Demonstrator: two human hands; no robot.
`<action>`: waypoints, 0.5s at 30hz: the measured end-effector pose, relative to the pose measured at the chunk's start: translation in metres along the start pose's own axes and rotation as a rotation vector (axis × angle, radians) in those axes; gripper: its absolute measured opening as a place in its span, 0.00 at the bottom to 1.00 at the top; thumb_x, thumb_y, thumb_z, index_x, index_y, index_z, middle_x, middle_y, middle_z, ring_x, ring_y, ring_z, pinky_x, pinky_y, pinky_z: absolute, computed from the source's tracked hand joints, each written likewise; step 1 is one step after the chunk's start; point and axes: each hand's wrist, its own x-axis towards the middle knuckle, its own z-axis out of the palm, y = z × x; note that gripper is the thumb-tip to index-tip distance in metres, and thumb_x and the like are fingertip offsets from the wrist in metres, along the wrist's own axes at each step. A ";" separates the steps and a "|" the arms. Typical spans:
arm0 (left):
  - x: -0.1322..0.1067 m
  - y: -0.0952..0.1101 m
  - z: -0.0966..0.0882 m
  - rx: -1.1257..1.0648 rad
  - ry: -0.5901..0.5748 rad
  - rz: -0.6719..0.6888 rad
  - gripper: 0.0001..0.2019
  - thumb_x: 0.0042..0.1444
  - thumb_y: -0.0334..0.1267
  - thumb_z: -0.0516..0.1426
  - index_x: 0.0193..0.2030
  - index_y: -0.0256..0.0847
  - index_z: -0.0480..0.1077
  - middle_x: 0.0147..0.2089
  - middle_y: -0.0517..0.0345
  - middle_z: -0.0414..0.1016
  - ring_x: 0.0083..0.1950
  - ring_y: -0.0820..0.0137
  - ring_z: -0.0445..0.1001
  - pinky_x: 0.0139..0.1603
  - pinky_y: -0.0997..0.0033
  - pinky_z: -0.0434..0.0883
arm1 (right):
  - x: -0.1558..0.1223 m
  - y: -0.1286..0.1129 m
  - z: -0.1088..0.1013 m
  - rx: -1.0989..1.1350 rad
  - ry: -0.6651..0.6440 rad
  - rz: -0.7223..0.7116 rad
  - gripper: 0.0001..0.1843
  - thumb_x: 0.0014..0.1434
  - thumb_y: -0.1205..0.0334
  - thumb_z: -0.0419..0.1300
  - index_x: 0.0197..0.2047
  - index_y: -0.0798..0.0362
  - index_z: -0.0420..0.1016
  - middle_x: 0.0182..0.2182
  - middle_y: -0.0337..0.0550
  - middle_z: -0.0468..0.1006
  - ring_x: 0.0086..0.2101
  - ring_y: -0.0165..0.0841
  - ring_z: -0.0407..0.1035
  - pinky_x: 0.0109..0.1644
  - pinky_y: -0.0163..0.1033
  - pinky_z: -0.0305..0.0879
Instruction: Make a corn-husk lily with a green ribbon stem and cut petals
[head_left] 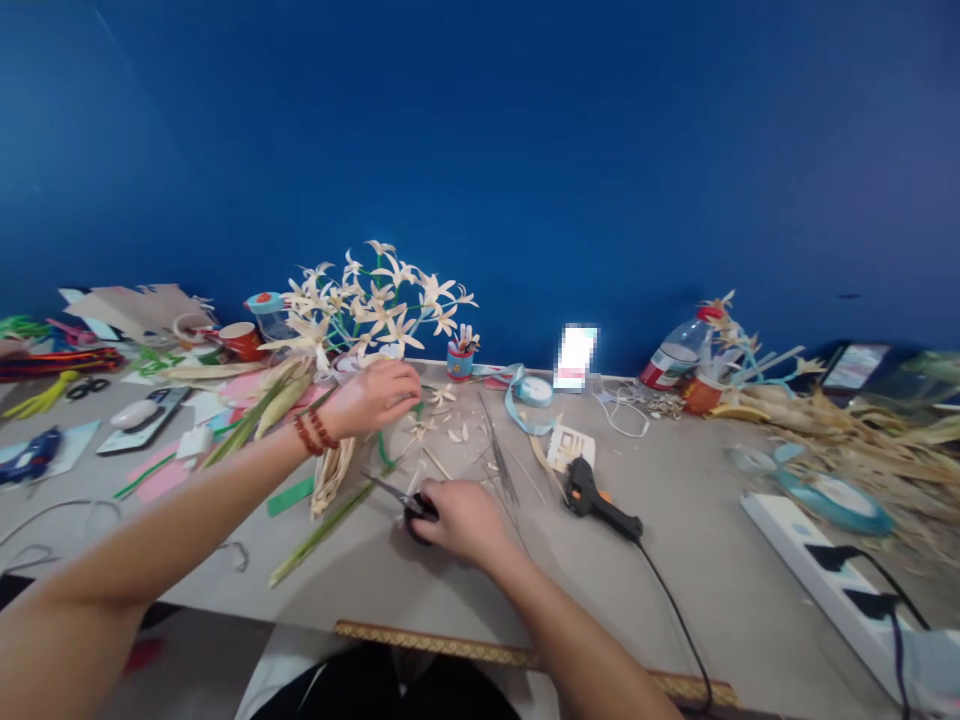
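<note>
My right hand [466,518] grips the black handles of a pair of scissors [416,512] low over the table. The blades point left, and they look slightly apart. Farther forward, my left hand [375,398] has its fingers curled together in front of a bunch of cream husk flowers [379,300] on green stems. What its fingertips hold, if anything, is hidden. A green strip [384,450] shows just below that hand. Small loose husk petals [457,435] and a loose flower [442,395] lie to its right. A long green stalk [322,535] rests left of the scissors.
To the right are a black glue gun [592,498] with its cord, a white power strip [817,590] and a heap of dry husks [862,440]. Blue ribbon [534,392] and a lit phone [574,358] stand near the wall. A mouse [135,414] sits at left.
</note>
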 end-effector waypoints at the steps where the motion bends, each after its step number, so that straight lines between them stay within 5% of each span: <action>1: -0.017 0.003 -0.007 -0.071 0.037 -0.066 0.08 0.58 0.38 0.55 0.38 0.42 0.75 0.45 0.49 0.75 0.50 0.60 0.71 0.57 0.61 0.63 | 0.001 0.001 0.000 0.004 0.011 0.004 0.16 0.57 0.48 0.60 0.40 0.51 0.76 0.34 0.45 0.82 0.34 0.38 0.75 0.30 0.35 0.52; 9: -0.156 -0.008 -0.008 -0.108 0.198 -0.460 0.09 0.57 0.41 0.54 0.38 0.43 0.74 0.40 0.49 0.77 0.44 0.59 0.74 0.48 0.63 0.69 | 0.006 0.019 -0.014 0.074 0.132 0.085 0.15 0.58 0.47 0.59 0.33 0.51 0.74 0.30 0.40 0.80 0.31 0.33 0.71 0.28 0.33 0.47; 15: -0.210 -0.008 -0.002 -0.111 0.202 -0.575 0.09 0.57 0.41 0.54 0.37 0.43 0.75 0.37 0.52 0.77 0.38 0.63 0.74 0.40 0.69 0.68 | -0.011 0.034 -0.050 0.040 0.140 0.177 0.18 0.57 0.43 0.58 0.28 0.50 0.69 0.26 0.38 0.77 0.26 0.33 0.69 0.26 0.34 0.46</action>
